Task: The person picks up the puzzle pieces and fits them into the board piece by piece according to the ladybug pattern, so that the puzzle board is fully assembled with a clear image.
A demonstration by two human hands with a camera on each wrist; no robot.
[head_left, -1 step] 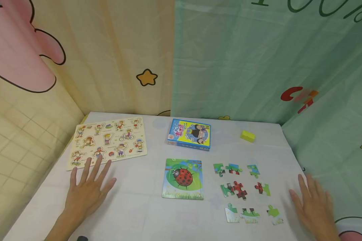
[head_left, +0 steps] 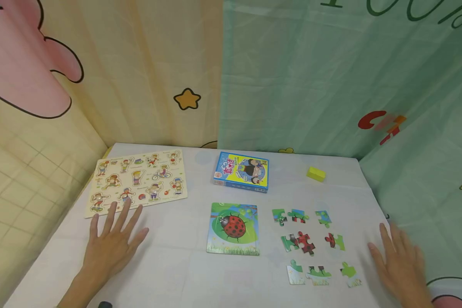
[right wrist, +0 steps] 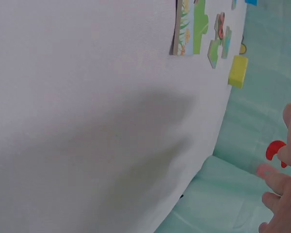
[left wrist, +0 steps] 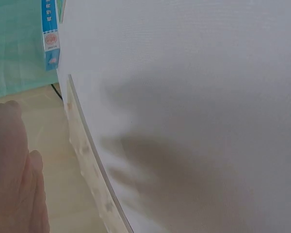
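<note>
- Done, as we judge it: nine loose puzzle pieces [head_left: 306,244] are laid out in three rough rows of three, to the right of the ladybug picture [head_left: 233,229].
- Undone: pieces don't form one whole picture. The left and middle ones of the middle row seem to touch; we can't tell if they interlock.
- Ladybug picture lies flat on the desk [head_left: 169,273] and looks whole; we use it as landmark.
- Loose pieces vs hands: they sit between the ladybug picture and the right hand [head_left: 404,265], nearest row end just beside that hand, well apart from the left hand [head_left: 109,252].
- Left hand: left of the ladybug picture, fingers spread, holding nothing. Fingertips overlap the near edge of the figure board [head_left: 136,177] in the head view; contact we can't confirm.
- Right hand: far right of the ladybug picture, past the pieces, fingers loosely extended, grasping nothing.
- Figure board: left of and beyond the ladybug picture, figures showing.
- Also: blue-and-yellow box [head_left: 241,172] just beyond the ladybug picture; yellow block [head_left: 316,174] beyond it to the right.
</note>
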